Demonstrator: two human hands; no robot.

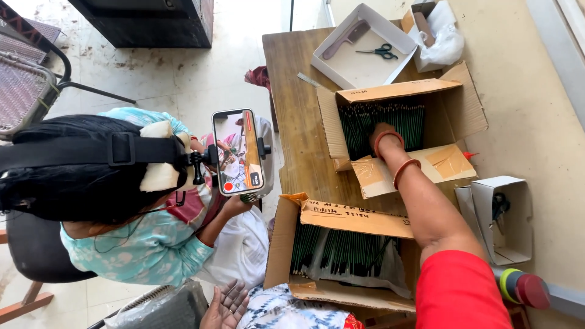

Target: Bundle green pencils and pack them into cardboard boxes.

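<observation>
My right hand (382,130) reaches down into the far cardboard box (463,103), which is packed with upright dark green pencils (359,125). Its fingers are buried among them, so the grip is hidden. Two orange bangles sit on that wrist and the sleeve is red. My left hand (226,306) rests at the bottom edge, palm up, fingers spread, holding nothing. A nearer cardboard box (279,244) between the two hands holds more green pencils (329,250).
A white tray (365,70) with scissors (381,52) and a comb (346,35) lies at the far end of the wooden table (298,140). A small white box (518,210) stands at the right. A seated person (140,244) with a head-mounted phone (239,152) is on the left.
</observation>
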